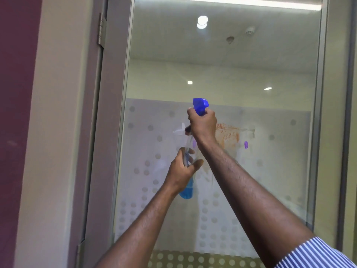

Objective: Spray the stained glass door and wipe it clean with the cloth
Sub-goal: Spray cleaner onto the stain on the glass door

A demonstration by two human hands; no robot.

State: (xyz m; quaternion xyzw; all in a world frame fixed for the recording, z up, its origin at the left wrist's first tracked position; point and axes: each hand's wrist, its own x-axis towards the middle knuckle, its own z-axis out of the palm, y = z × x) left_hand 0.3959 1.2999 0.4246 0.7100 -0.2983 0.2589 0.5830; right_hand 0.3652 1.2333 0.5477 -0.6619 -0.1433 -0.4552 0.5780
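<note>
Head view: raised both arms before the glass door (222, 78), level with the orange stain (229, 137) on its frosted, dotted band. Right hand (202, 125) wrapped round the blue trigger head (201, 106), fingers curled tight, likely to pump or twist it. Left hand (183, 171) gripped the clear spray bottle (188, 190) at mid-body, fingers curled round, steadying it, blue liquid pooled at the bottom. No cloth in sight.

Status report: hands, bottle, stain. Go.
Left hand grips spray bottle body; right hand grips its blue trigger head. Orange stain unwiped. No cloth visible.
</note>
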